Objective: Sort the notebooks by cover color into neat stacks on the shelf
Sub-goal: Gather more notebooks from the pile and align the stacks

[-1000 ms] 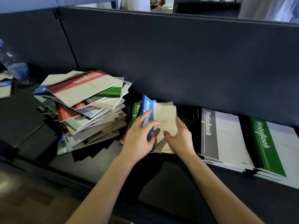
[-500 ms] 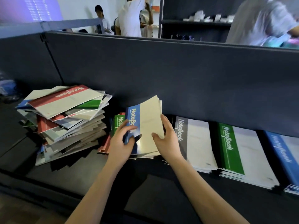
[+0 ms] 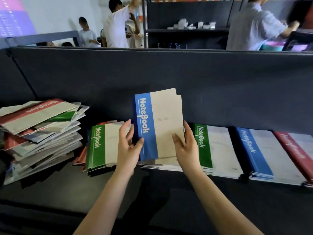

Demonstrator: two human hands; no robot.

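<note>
I grip the blue notebooks point(image 3: 158, 126) upright with my left hand point(image 3: 129, 146) and right hand point(image 3: 186, 146) above the shelf point(image 3: 67, 192).

It looks like a shared workroom: a dark partition point(image 3: 186, 78) at 12 o'clock, behind it a rack point(image 3: 186, 14) and people point(image 3: 116, 26).

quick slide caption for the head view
Left hand and right hand hold a blue notebook upright over sorted stacks, unsorted pile at left
</note>
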